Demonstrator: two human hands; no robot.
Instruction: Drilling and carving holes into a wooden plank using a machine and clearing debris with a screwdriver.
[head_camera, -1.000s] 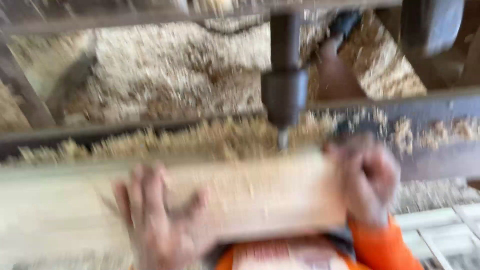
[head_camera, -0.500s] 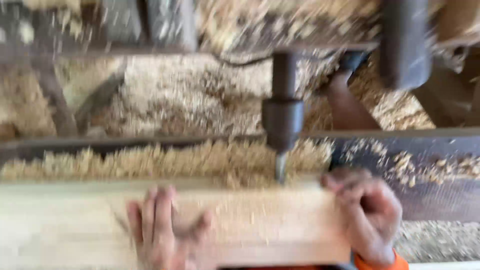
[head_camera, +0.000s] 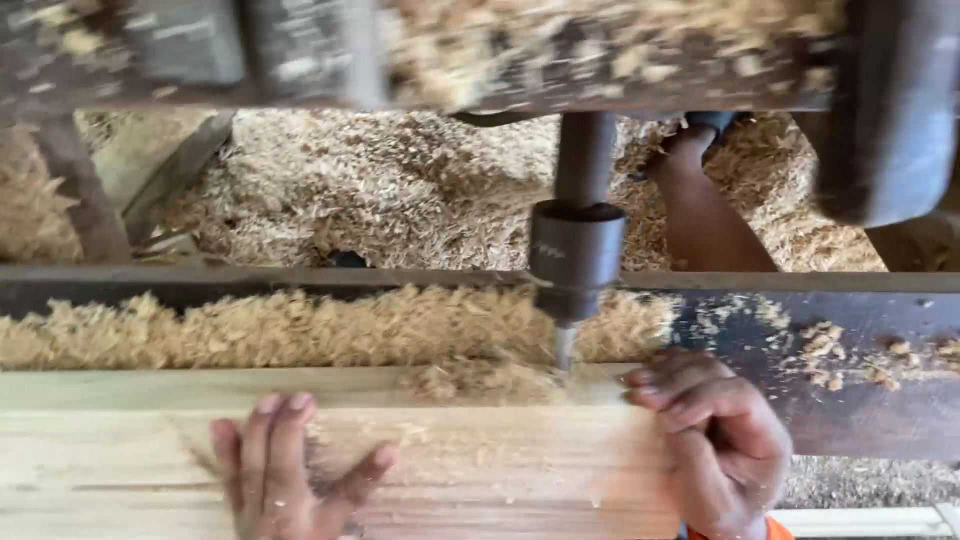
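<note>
Sawdust everywhere: pale shavings (head_camera: 400, 190) heaped on the ground behind the machine, and another ridge of them piled along the dark rail (head_camera: 850, 400) just behind the plank.

I've got a pale wooden plank (head_camera: 120, 460) lying flat across the desk, right under the drill. The drill (head_camera: 574, 255) hangs straight down, a dark chuck on a dark shaft, and its bit (head_camera: 563, 350) meets the plank's far edge, where a small mound of fresh chips sits around the tip. Whether the bit is in the wood or only touching it, I cannot tell through the blur.

My left hand (head_camera: 285, 470) lies flat on top of the plank, to the left of the bit and nearer me, fingers spread apart and pressed down, holding nothing. My right hand (head_camera: 715, 440) is wrapped over the plank's right end, just right of the bit, fingers curled and clamped on the wood. An orange cuff (head_camera: 775, 530) shows at that wrist.

Beyond the rail, right of the drill shaft, someone's bare leg (head_camera: 705, 210) stands in the shavings.
</note>
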